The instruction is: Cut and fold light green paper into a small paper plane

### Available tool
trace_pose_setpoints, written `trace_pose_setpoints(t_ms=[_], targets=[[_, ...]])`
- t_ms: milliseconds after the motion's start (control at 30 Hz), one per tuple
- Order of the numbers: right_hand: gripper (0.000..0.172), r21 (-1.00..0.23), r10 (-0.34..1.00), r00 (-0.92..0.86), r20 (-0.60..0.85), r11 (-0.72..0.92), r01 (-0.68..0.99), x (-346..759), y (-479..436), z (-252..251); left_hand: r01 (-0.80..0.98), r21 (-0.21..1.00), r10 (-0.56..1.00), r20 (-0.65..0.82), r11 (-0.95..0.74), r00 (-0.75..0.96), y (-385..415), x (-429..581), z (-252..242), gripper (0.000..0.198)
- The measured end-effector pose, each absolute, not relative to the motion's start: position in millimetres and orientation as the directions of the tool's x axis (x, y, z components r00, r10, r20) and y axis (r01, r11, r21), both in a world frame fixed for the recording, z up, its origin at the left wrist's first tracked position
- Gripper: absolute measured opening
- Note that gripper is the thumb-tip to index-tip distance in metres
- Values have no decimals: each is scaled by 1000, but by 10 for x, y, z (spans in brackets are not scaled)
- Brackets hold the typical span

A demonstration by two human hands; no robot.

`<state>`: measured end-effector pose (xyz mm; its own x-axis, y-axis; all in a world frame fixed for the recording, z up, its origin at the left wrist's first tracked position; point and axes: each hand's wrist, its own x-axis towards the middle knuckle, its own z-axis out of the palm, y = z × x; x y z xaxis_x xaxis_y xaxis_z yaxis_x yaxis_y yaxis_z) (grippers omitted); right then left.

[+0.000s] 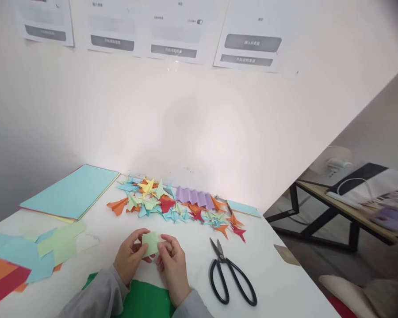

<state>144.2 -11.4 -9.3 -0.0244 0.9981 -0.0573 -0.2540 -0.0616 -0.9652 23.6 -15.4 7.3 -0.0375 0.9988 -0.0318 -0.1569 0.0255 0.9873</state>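
A small light green piece of paper (150,244) is held up just above the white table, between my two hands. My left hand (130,255) pinches its left side, thumb on the front and fingers behind. At its right edge, my right hand (173,263) has thumb and index finger closed on the paper. To the right of my hands lie black-handled scissors (221,258) with the blades slightly apart. Beyond my hands spreads a pile of folded paper figures (166,204) in orange, green, blue, red and yellow.
A stack of large coloured sheets (73,192) lies at the back left. Loose paper pieces (29,256) overlap at the front left. Behind the figures stands a pleated purple paper (195,197). A wall with posted sheets (248,37) rises behind the table (278,287).
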Motion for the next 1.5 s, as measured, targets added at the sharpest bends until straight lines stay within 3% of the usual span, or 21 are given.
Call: trace_pose_setpoints(t_ms=[167,333,700,967,1500], targets=[[37,-971,996,-83,-36,-55,-232,1422,-120,-97,-202,979,997,-6,21,76,-132,206,16,18],[33,-987,997,-71,22,11,-163,1386,-113,-155,-208,978,998,15,0,68,-119,143,-45,20],[6,-989,985,160,65,85,-118,1284,-128,-129,-325,909,961,-212,260,175,-2,30,-28,22],[4,-983,992,97,87,101,-151,1251,-133,-82,-312,922,968,-183,231,174,1,-42,-41,20],[17,-967,994,11,109,109,-229,1292,-133,-52,-359,915,978,-137,186,156,4,-8,-14,20]])
